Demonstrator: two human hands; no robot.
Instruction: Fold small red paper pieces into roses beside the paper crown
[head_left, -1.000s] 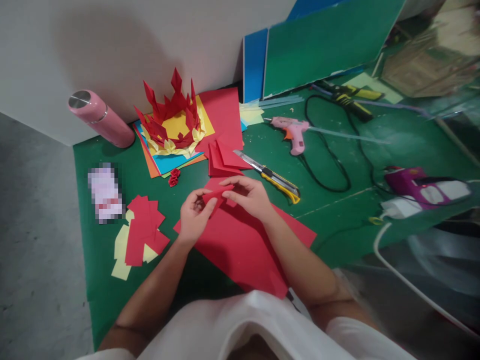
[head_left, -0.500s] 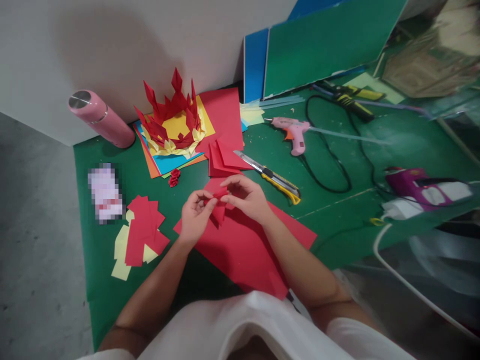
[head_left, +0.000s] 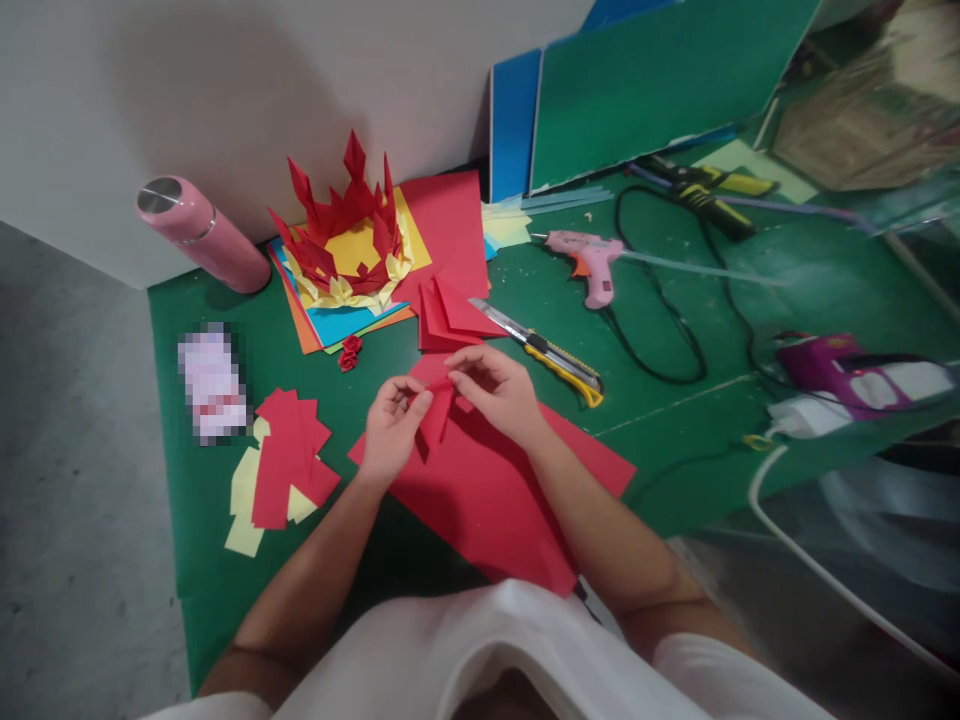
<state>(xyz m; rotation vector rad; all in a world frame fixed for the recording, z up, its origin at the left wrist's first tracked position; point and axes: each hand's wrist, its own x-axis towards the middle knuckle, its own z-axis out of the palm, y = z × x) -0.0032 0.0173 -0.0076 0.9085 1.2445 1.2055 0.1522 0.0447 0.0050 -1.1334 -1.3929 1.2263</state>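
Note:
A small piece of folded red paper [head_left: 435, 418] is pinched between both of my hands. My left hand [head_left: 395, 425] grips its left side with thumb and forefinger. At its upper right edge, the thumb and fingertips of my right hand [head_left: 496, 392] are closed on it. Beneath the hands lies a large red paper sheet [head_left: 517, 510]. Just beyond them are several folded red paper pieces [head_left: 450, 315]. A yellow utility knife [head_left: 551, 355] with its blade out rests to the right. Two small red paper roses [head_left: 349, 352] sit to the left.
A red and yellow paper crown [head_left: 352, 240] stands on coloured sheets by the wall. Left are a pink bottle [head_left: 206, 240], a blurred-out rectangle [head_left: 214, 385] and paper scraps [head_left: 285, 460]. Right are a pink glue gun [head_left: 592, 262], its cable, pliers [head_left: 705, 200] and a power strip [head_left: 840, 380].
The folded red paper has turned in my fingers, and its triangular lower part shows more openly. My right fingertips have shifted slightly along its upper edge.

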